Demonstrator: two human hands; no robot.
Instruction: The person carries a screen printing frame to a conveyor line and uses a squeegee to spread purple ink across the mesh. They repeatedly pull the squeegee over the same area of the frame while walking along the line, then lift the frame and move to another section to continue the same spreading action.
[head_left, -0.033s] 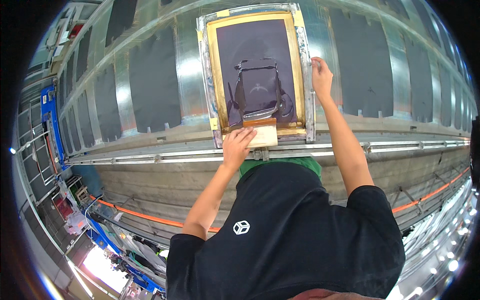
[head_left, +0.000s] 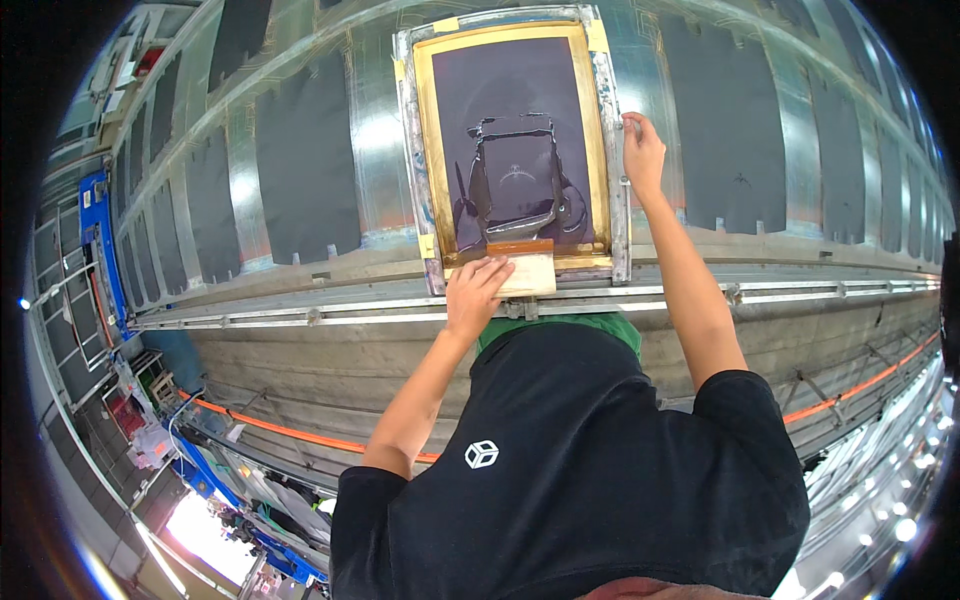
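Observation:
A screen printing frame lies on the long table, its mesh edged with yellow tape. Dark glossy ink spreads over the lower half of the mesh around a smoother rectangular patch. My left hand is closed on a squeegee with a pale wooden handle and an amber blade, resting at the near end of the screen. My right hand is at the frame's right side, fingers curled with their tips against its outer edge. The undersides of both hands are hidden.
Dark fabric panels lie in a row along the shiny table on both sides. A metal rail runs along the table's near edge, in front of my body. An orange hose or cable stretches lower down. Blue equipment stands at far left.

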